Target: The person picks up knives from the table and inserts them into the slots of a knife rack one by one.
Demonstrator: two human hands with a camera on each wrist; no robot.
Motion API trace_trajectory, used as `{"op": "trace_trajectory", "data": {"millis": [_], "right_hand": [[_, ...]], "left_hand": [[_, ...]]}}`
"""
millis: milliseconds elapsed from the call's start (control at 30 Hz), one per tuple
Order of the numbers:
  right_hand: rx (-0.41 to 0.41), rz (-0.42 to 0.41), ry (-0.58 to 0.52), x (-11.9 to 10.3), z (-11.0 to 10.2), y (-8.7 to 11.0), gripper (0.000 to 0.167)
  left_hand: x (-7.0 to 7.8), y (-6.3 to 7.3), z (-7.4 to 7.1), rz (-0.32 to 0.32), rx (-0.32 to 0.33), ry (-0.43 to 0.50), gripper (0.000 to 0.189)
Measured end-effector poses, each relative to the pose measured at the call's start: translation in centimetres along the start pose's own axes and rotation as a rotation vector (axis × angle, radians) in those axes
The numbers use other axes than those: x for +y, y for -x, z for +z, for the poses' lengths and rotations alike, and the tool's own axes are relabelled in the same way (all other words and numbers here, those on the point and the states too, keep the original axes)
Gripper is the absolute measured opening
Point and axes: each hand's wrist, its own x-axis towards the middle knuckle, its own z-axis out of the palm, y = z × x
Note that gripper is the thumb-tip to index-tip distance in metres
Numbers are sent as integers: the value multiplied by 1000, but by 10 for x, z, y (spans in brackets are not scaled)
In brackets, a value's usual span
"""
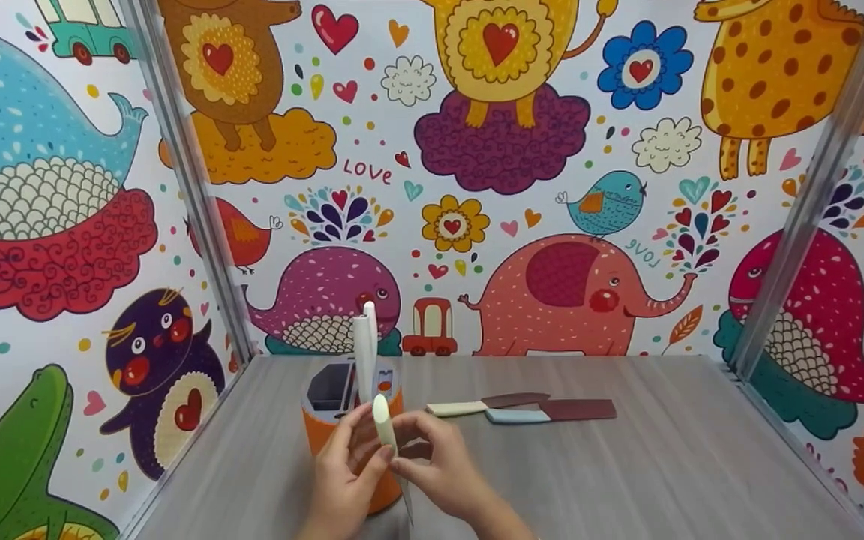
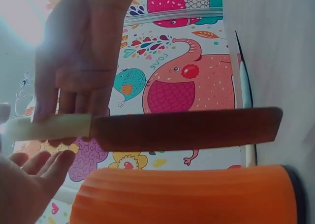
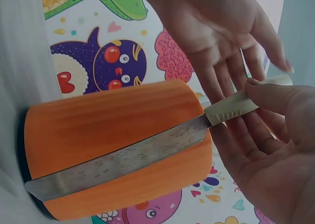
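A kitchen knife (image 1: 385,424) with a pale cream handle is held upright, blade down, before an orange knife block (image 1: 313,427). My right hand (image 1: 443,461) pinches its handle, thumb on one side and fingers behind, as the right wrist view shows. Beside the handle is my left hand (image 1: 343,461), its fingers spread and relaxed. The broad blade (image 3: 118,160) overlaps the orange side of the block in the right wrist view. Across the left wrist view the same blade (image 2: 192,129) lies level, its whole length visible.
White handles (image 1: 365,352) stand up out of the block's grey top. To the right on the wood-grain table (image 1: 664,465) lie a cream-handled knife (image 1: 456,409) and a cleaver with a light blue handle (image 1: 518,415). Cartoon-printed walls (image 1: 417,150) enclose the back and sides.
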Motion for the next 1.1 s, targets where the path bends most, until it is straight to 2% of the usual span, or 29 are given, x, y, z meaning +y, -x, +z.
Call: {"op": "trace_trajectory", "data": {"millis": [200,533,767,867,1000,1100], "right_hand": [[11,-22,17,-1,11,0,24],[70,-31,66,-3,18,3,23],[122,-82,90,0,21,3,27],[137,-102,94,1,22,3,28],[155,-103,78,2,21,2,28],[157,-119,56,4,18,2,28]], "left_hand": [[-3,-2,1,-50,-13,-40,53],[-4,-2,2,10,-52,-46,44],[-7,0,3,13,-30,-83,40],[-7,0,3,40,-16,-105,38],[-7,0,3,32,-28,-98,40],[-7,-2,3,-2,-29,-96,43]]}}
